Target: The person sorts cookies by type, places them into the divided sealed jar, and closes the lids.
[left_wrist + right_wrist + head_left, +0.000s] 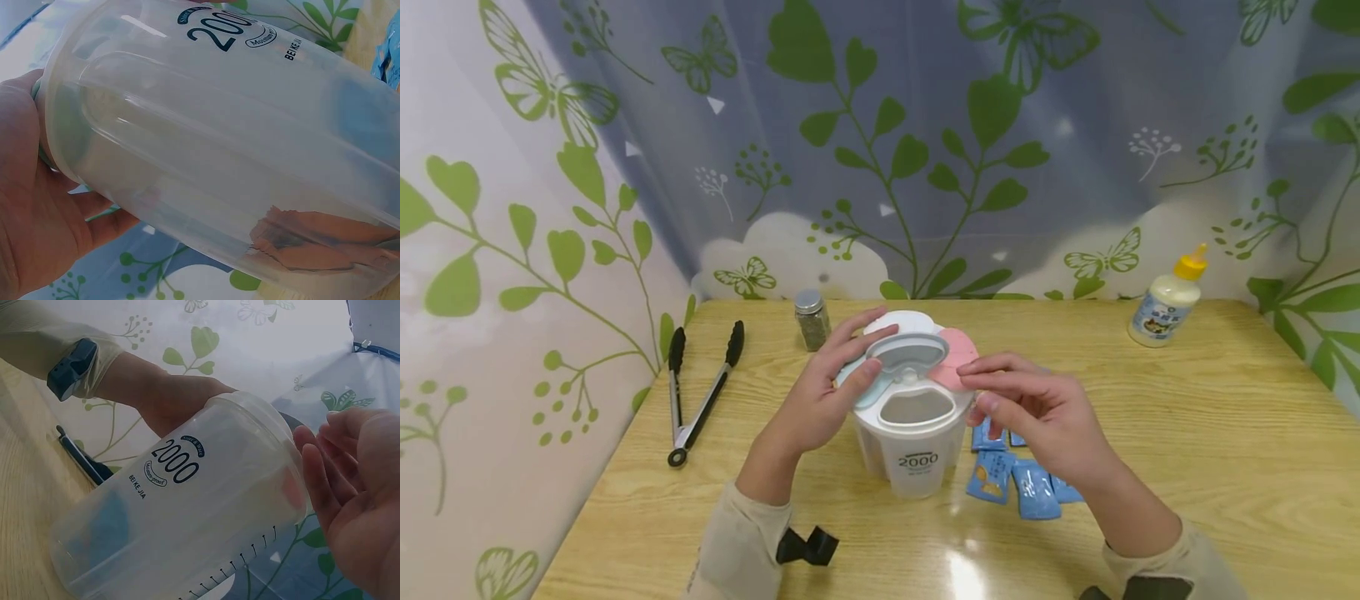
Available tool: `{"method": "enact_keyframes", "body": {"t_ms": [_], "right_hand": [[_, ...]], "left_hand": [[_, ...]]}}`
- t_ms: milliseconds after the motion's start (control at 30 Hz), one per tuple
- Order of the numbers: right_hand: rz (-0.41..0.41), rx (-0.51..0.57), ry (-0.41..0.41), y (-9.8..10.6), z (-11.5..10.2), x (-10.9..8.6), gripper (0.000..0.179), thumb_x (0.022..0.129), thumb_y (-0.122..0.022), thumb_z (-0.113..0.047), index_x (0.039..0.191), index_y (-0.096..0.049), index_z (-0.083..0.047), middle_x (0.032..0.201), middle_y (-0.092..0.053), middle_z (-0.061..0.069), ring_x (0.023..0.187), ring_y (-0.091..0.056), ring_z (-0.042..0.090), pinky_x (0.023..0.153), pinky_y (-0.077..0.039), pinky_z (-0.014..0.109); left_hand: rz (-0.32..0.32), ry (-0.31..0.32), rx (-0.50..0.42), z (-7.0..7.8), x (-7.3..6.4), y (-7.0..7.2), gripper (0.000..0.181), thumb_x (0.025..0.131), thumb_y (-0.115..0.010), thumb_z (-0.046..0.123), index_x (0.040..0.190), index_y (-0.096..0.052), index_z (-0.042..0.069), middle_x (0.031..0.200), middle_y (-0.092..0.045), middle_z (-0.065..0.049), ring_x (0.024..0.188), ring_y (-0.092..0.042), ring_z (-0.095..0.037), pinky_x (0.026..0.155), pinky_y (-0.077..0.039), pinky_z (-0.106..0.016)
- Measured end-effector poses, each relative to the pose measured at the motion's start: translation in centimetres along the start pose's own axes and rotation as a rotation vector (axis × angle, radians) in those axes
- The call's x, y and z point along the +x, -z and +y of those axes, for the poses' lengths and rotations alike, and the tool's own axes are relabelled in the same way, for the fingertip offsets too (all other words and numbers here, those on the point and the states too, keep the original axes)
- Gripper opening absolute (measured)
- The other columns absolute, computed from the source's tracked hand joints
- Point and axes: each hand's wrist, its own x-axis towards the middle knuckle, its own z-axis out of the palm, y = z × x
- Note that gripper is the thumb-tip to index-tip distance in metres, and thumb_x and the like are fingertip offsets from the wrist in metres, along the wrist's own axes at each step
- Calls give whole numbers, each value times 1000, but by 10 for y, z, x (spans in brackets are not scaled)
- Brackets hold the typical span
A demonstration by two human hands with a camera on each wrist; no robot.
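Observation:
A clear plastic canister [913, 462] marked 2000 stands upright on the table. Its white lid [955, 410] has several petal-like flaps, including a pink flap [953, 354] and a pale blue one. The front flap [910, 352] is raised, baring an opening [917, 407]. My left hand [823, 392] rests on the lid's left side, thumb and forefinger by the raised flap. My right hand [1052, 412] hovers at the lid's right edge, fingers loosely bent, nothing visible in it. Brown-orange packets [325, 240] and something blue [106, 519] show through the canister's wall.
Several blue packets [1036, 490] lie right of the canister, partly below my right hand. Black-tipped tongs [703, 408] lie spread at the left. A small spice jar [812, 321] stands behind my left hand, and a yellow-capped bottle [1163, 307] at the back right.

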Motion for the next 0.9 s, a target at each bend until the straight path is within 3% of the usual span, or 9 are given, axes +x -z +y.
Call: {"method": "enact_keyframes", "body": {"t_ms": [167, 333, 500, 900], "right_hand": [[0, 56, -47, 4, -1, 0, 28, 93, -57, 13, 114, -72, 1, 119, -68, 2, 77, -70, 13, 54, -53, 27], [-13, 94, -72, 11, -1, 0, 30, 92, -59, 14, 117, -69, 3, 117, -67, 1, 75, -70, 12, 55, -54, 25], [18, 70, -132, 23, -2, -1, 36, 91, -59, 16, 119, -70, -4, 117, -68, -4, 73, -70, 9, 58, -55, 23], [61, 0, -100, 59, 6, -2, 40, 90, -57, 18, 122, -68, -3, 117, -71, -1, 72, -70, 9, 61, -56, 24]], "left_hand": [[-4, 6, 1, 2, 0, 0, 42, 106, -47, 30, 144, -54, 14, 161, -32, 5, 150, -28, -18, 114, -34, -55], [-4, 15, 1, 1, 0, 0, 43, 106, -47, 32, 145, -54, 15, 161, -32, 6, 150, -28, -17, 114, -34, -54], [-1, 15, 0, 1, 0, 0, 43, 106, -47, 32, 145, -54, 15, 161, -32, 6, 150, -28, -17, 115, -33, -55], [-1, 8, -3, 0, 0, 0, 42, 106, -48, 29, 144, -55, 14, 161, -32, 3, 150, -28, -20, 114, -34, -56]]}}
